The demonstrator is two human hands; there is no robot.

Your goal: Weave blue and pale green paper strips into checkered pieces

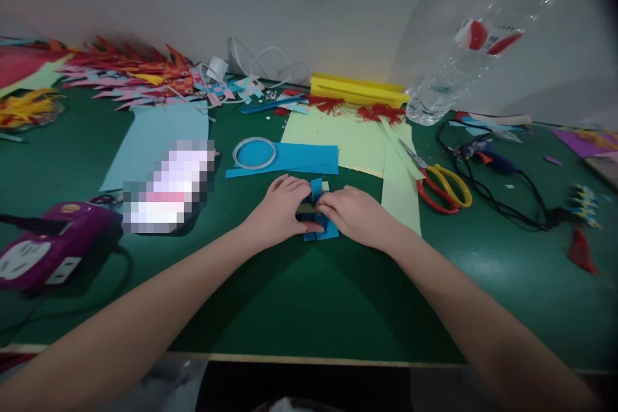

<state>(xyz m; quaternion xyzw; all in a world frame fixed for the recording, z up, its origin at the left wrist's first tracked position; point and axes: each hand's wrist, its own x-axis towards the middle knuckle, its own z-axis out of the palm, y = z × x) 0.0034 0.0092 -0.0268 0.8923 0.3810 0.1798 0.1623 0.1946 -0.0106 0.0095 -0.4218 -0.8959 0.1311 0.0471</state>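
Note:
Between my hands, low over the green table, is a small piece of blue and pale green paper strips [329, 229] that looks woven. My left hand [282, 209] grips its left side, thumb along the near edge and fingers over the far part. With bent fingers my right hand [355, 212] pinches the paper from the right, near a blue strip that sticks up. Both hands hide much of the piece. Just beyond them lie blue paper strips [309, 158] with a roll of tape [254, 153] on top. Pale green sheets [357, 141] spread behind.
Scissors [437, 187] with red and yellow handles lie at the right. Behind them a clear plastic bottle [463, 58] stands by the wall. A glue gun [492, 158] with black cord is farther right. At the left are a blurred-out phone [168, 187] and a purple power socket [58, 244].

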